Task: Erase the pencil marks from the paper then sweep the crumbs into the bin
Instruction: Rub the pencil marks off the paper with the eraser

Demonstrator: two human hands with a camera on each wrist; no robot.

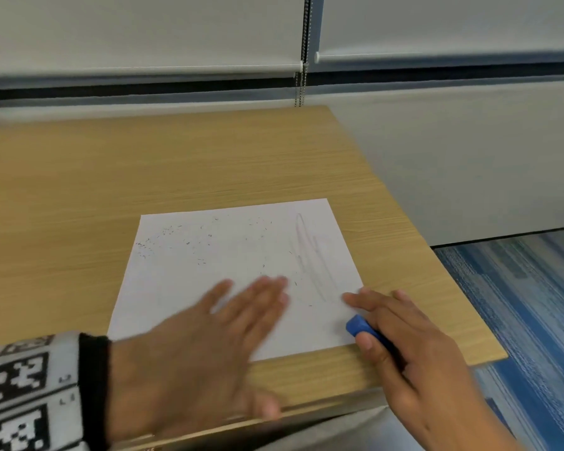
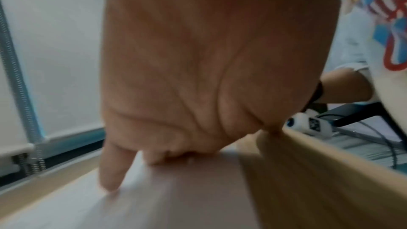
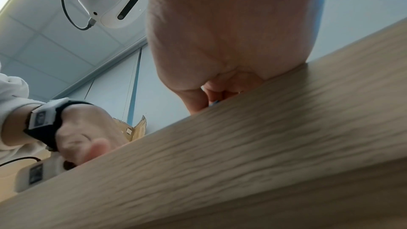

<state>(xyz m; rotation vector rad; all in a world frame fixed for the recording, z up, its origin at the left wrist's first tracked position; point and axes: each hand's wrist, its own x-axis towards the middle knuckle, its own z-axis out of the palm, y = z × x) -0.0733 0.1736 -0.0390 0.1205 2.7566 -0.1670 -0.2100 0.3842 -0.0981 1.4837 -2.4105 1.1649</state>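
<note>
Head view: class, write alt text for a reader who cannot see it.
A left hand lies flat on white paper on a wooden desk; the right hand holds a blue eraser at its corner. Eraser crumbs and faint pencil marks remain.

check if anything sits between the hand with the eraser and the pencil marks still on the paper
Nothing visible does. The right hand holds the blue eraser at the paper's near right corner, and the faint pencil marks lie just beyond it across bare sheet. The left hand lies flat to the side.

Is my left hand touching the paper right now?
Touching. The left wrist view shows the left hand with fingers flat on the paper.
</note>
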